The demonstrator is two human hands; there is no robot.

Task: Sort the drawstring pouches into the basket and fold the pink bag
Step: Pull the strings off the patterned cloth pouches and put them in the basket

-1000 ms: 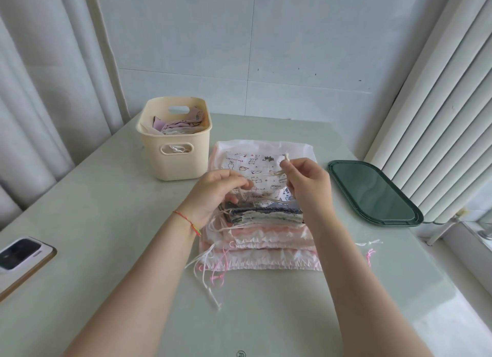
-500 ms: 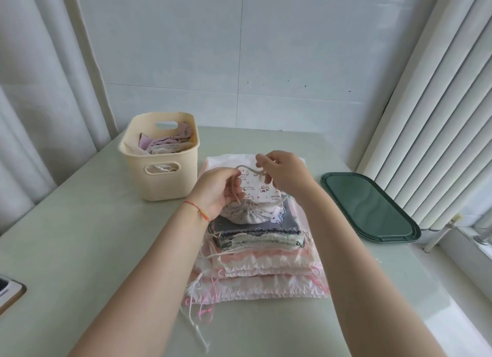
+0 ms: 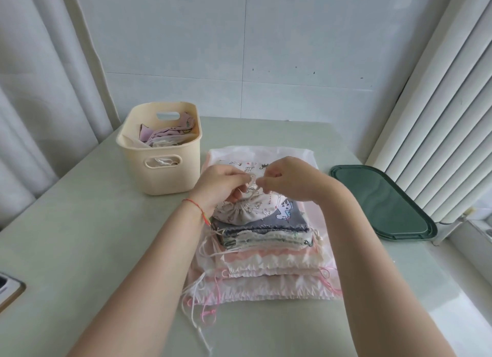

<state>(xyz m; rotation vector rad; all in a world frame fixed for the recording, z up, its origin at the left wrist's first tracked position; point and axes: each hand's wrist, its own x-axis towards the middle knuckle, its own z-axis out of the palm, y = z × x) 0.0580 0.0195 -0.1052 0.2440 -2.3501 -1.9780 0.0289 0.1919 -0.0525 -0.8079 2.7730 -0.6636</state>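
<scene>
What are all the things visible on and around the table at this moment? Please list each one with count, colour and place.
basket: one, cream, back left of the table, some pouches inside
printed pouch: one, white with small drawings, cinched, on top of the stack
stack of pouches: several, grey, white and pink, table centre
pink bag: one, pale pink, flat under the stack
lid: one, dark green, right of the stack
phone: one, at the left edge
table: one, pale green
left hand: fingers pinch the pouch cord
right hand: fingers pinch the cord
</scene>
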